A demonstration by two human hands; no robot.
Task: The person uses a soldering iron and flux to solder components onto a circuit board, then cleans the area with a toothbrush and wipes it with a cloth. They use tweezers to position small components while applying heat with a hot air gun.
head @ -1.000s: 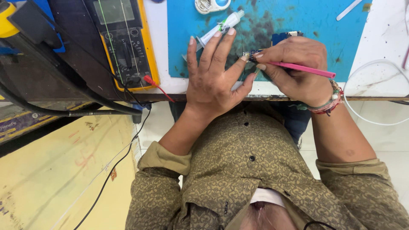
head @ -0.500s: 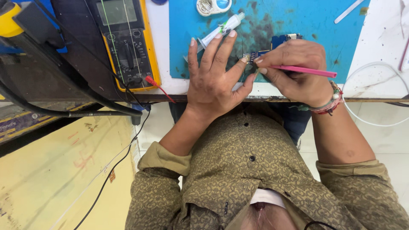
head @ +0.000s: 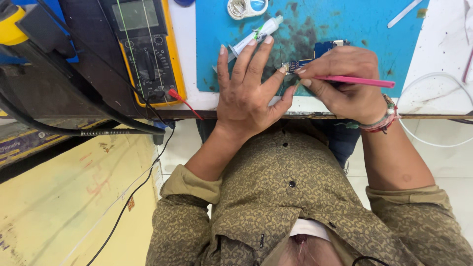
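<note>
Count, taken against the blue work mat (head: 374, 29): one small blue circuit board (head: 315, 54) on the mat's near half; one white syringe-type tube (head: 256, 35) lying at a slant to the board's left; one round white tape dispenser (head: 248, 7) at the mat's far edge; one white strip (head: 404, 13) at its far right corner; one yellow multimeter (head: 148, 49) off the mat's left edge, with one red probe plug (head: 175, 93) at its near corner; one white cable loop (head: 433, 108) off the mat's right side.

Change since the earlier frames: both hands remain at the board in the same grip. The view has shifted slightly, so the tube and dispenser sit nearer the top edge.

Left hand (head: 246, 93): spread flat and wide on the mat, gripping nothing; the forefinger tip touches the board's left end, and two fingertips reach the tube.

Right hand (head: 345, 83): closed narrowly around one pink slender tool (head: 354, 80), its tip at the board's near-left edge.
</note>
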